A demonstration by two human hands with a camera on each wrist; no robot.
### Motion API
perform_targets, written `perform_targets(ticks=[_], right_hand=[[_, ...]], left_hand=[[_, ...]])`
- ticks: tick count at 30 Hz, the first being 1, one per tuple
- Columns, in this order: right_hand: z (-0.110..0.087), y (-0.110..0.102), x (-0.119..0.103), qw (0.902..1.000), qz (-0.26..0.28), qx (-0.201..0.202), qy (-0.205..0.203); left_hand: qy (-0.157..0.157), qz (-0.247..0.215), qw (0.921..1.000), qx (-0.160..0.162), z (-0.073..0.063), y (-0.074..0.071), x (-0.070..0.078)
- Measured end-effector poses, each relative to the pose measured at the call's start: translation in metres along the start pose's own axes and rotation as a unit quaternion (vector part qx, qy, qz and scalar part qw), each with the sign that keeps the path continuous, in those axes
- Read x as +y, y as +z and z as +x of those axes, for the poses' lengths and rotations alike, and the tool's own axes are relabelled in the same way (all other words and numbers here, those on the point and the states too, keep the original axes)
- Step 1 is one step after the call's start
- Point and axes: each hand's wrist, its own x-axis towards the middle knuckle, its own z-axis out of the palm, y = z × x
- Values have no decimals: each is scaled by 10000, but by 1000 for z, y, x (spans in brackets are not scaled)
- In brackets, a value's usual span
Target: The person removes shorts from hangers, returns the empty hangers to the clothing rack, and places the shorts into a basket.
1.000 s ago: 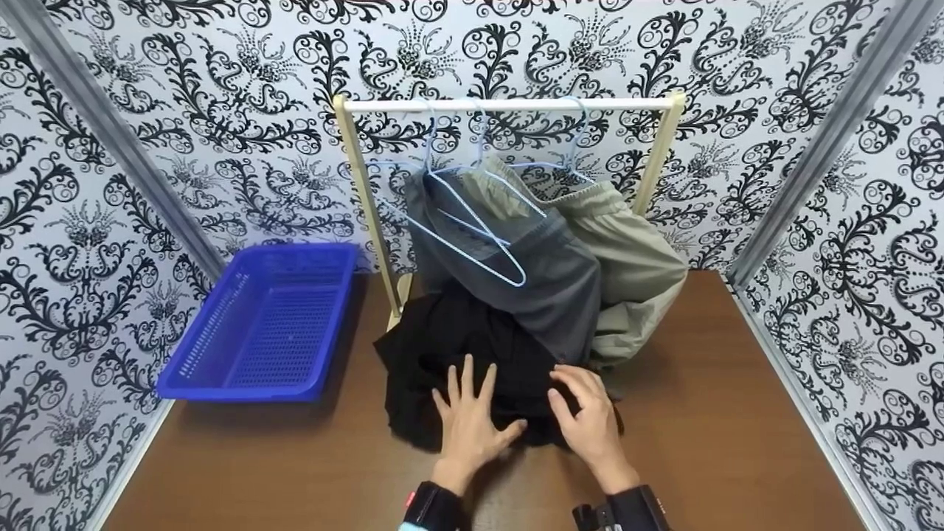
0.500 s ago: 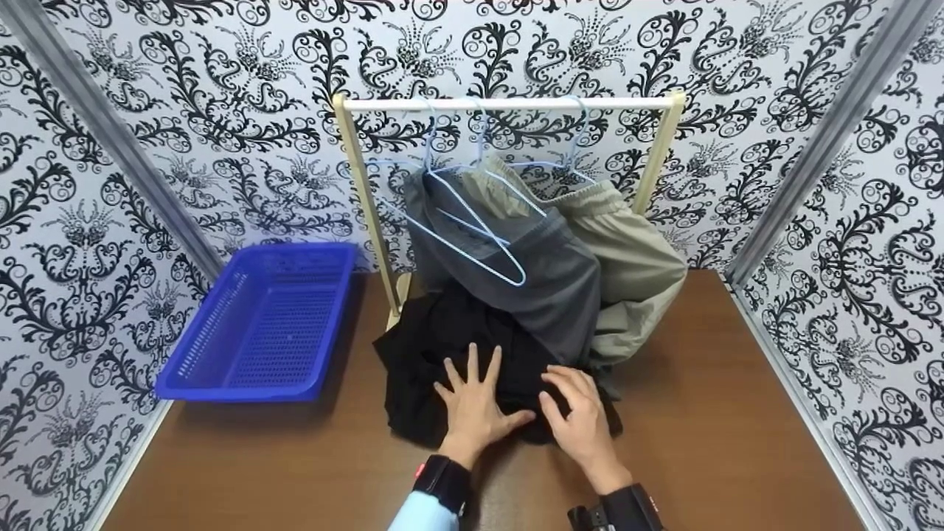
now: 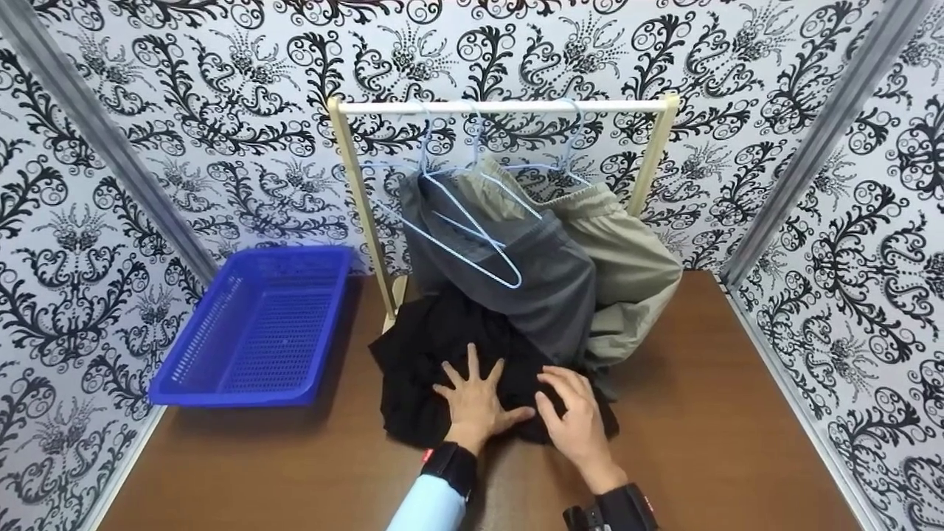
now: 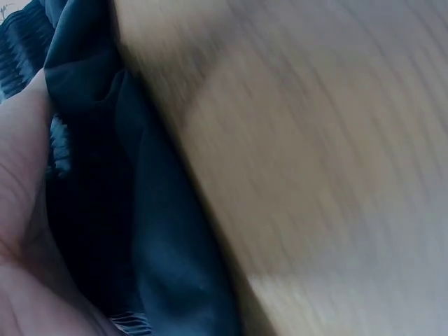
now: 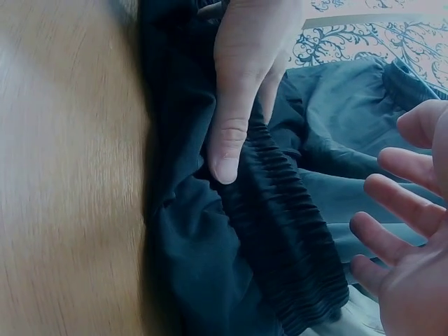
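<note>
Black elastic-waist trousers (image 3: 413, 391) lie bunched on the brown table below the clothes rack. On top of them my left hand (image 3: 472, 405) rests with its fingers spread wide. In the right wrist view its thumb (image 5: 227, 157) lies beside the gathered waistband (image 5: 287, 238). My right hand (image 3: 575, 420) is just over the right part of the trousers, fingers loosely bent and apart. Nothing is between its fingers (image 5: 392, 192) in the right wrist view. How far the trousers reach under the left palm is hidden.
Behind, a rack (image 3: 501, 108) carries blue hangers (image 3: 479, 269) with a grey garment (image 3: 553, 273) and a beige garment (image 3: 641, 258). The grey one hangs down against the black trousers. A blue plastic basket (image 3: 243, 398) stands on the left of the table (image 3: 708, 442).
My left hand has slid slightly right over the black trousers, its fingers still spread. My right hand has shifted a little left, closer to it. The view has moved slightly.
</note>
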Motion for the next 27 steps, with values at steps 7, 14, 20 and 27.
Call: perform_targets(ticks=[7, 14, 20, 27], right_hand=[[0, 2, -2, 9997, 71, -130, 197], [1, 5, -2, 9997, 117, -136, 139], [3, 7, -2, 9998, 159, -52, 48], [5, 10, -3, 9997, 195, -141, 77]], left_hand=[[-49, 372, 9993, -12, 1, 6, -4], [-68, 281, 9995, 152, -3, 5, -13], [23, 33, 10000, 77, -9, 3, -25], [96, -194, 9997, 146, -16, -1, -43]])
